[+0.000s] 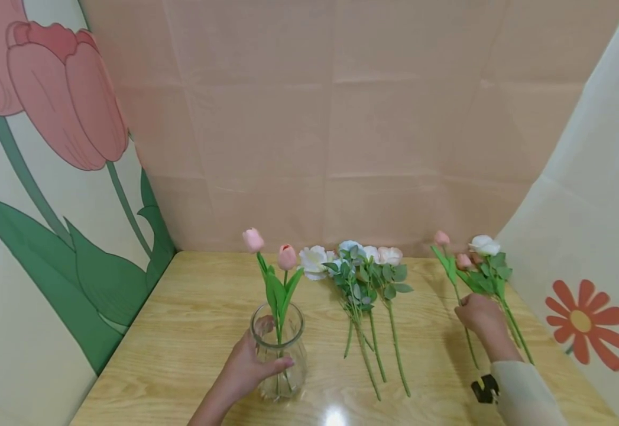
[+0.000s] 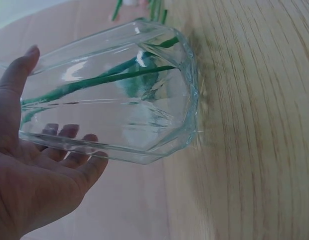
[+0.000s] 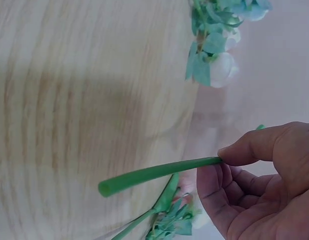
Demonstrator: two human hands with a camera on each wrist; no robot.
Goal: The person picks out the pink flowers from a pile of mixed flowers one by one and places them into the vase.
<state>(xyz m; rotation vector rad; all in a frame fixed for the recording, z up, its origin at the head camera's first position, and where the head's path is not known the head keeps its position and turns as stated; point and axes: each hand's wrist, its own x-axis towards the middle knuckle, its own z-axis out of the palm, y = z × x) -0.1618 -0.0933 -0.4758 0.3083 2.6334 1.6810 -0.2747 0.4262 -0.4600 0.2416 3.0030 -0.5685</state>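
A clear glass vase point(image 1: 282, 378) stands on the table with two pink tulips point(image 1: 287, 258) in it, their green stems visible through the glass. My left hand point(image 1: 253, 364) grips the vase, thumb on the near side and fingers around the far side; the left wrist view shows the hand point(image 2: 49, 165) round the vase point(image 2: 119, 100). On the right, my right hand point(image 1: 482, 319) pinches the stem of another pink tulip point(image 1: 441, 238) between thumb and fingers. In the right wrist view the lower end of that green stem point(image 3: 159, 175) sticks out from the fingertips, apart from the tabletop.
Between the hands lie several white, blue and pale pink flowers point(image 1: 359, 278) with long stems. Beyond the right hand lie a white flower point(image 1: 485, 245) and a pink tulip point(image 1: 463, 261). A pink cloth backdrop point(image 1: 330, 148) hangs behind the wooden table point(image 1: 181, 331).
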